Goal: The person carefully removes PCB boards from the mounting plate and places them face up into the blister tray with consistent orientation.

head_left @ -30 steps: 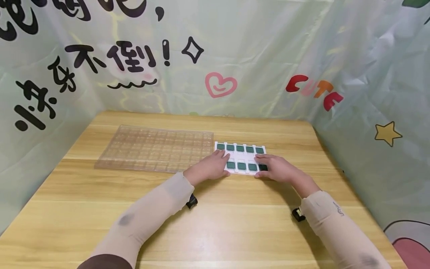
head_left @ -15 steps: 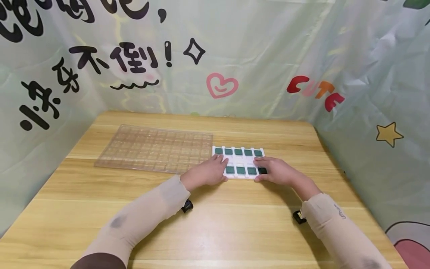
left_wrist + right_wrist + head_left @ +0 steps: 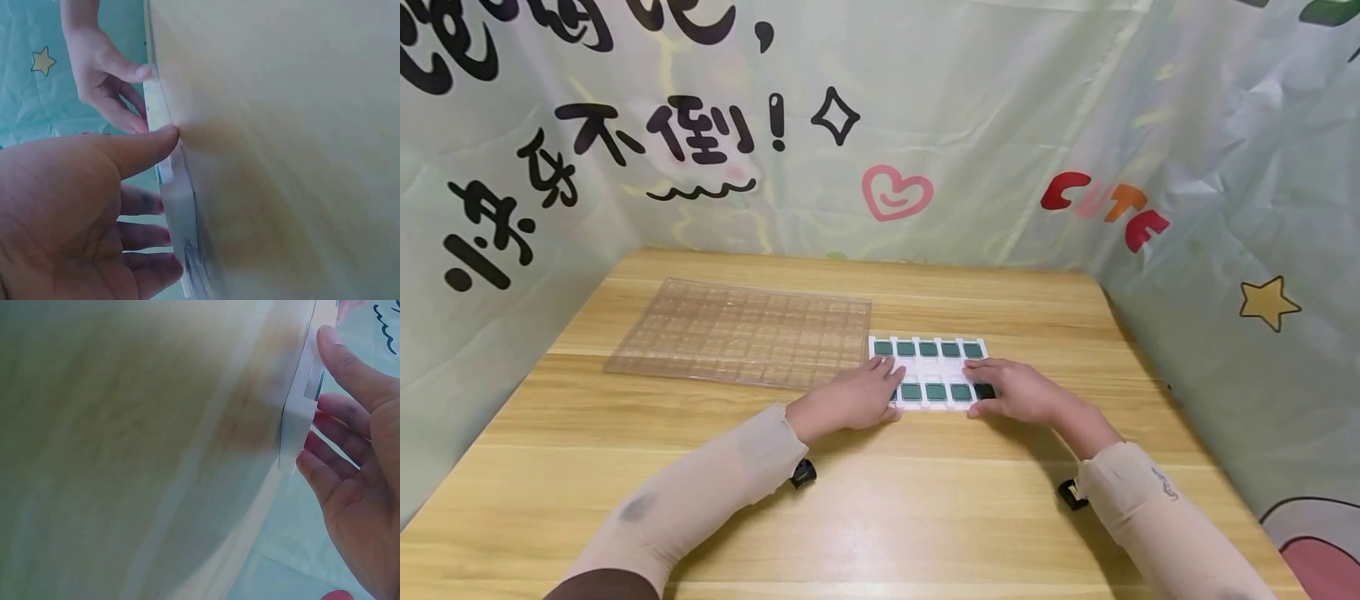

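Note:
A white tray (image 3: 928,369) with two rows of green, chip-like squares (image 3: 936,392) lies on the table in the head view, between my two hands. My left hand (image 3: 850,397) holds its left end, thumb at the near edge and fingers over the top. On the opposite end, my right hand (image 3: 1021,390) grips the tray in the same manner and covers part of a corner square. The left wrist view shows the tray's side wall (image 3: 181,200) with my left thumb against it. Seen from the right wrist, my right thumb and fingertips meet the tray's end (image 3: 297,425).
A large clear plastic tray (image 3: 737,329) with a grid of compartments lies to the left, its right edge close to the white tray. The wooden table (image 3: 880,508) is enclosed by a printed cloth backdrop (image 3: 985,125) at the back and both sides.
Both hands have drawn the white tray toward me and slightly left across the table. The clear tray has stayed nearly in place.

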A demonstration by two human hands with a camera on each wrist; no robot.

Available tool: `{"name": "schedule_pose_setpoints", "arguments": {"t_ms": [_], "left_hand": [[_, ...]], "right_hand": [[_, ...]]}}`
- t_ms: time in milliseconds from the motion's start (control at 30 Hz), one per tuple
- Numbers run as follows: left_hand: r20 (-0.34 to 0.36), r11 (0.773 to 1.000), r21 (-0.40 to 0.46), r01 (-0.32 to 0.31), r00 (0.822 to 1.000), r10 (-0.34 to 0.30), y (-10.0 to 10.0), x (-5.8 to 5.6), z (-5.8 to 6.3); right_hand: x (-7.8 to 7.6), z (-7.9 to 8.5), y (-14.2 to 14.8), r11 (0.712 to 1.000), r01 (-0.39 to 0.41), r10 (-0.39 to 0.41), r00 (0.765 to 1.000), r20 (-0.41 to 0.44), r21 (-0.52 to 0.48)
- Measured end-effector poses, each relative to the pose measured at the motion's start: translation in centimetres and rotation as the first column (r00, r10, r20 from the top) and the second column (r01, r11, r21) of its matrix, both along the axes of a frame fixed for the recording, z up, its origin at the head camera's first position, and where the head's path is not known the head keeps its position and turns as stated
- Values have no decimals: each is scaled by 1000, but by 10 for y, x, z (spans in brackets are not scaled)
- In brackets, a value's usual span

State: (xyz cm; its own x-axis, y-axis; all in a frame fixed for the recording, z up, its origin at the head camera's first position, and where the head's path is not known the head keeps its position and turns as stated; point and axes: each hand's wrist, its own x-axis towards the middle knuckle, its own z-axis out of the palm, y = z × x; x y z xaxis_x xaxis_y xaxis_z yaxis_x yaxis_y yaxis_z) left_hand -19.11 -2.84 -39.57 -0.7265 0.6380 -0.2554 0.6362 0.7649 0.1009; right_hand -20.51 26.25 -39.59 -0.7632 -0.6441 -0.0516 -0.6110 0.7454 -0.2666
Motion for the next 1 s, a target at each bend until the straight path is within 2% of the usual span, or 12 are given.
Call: {"name": "schedule_pose_setpoints", "arguments": {"t_ms": [267,433,567,733,1000], "left_hand": [[-55,988,55,145,988,-142,-25,-14,-7],[-62,972,147,181,983,-173,-43,-22,-3],[-75,968,195,156,987,-144,-59,-27,0],[-73,967,238,95,994,-80,-84,-33,0],[-31,977,205,-59,997,67,-124,-41,-1]], "right_hand": [[3,-1,-5,1000,-22,22,1000,-15,-1],[3,-2,-5,1000,-7,7,1000,-2,3],[2,-1,-5,1000,-4,4,1000,-3,2],[2,0,-5,1000,6,-6,1000,5,11],[3,1,-4,1000,11,-11,1000,-3,15]]}}
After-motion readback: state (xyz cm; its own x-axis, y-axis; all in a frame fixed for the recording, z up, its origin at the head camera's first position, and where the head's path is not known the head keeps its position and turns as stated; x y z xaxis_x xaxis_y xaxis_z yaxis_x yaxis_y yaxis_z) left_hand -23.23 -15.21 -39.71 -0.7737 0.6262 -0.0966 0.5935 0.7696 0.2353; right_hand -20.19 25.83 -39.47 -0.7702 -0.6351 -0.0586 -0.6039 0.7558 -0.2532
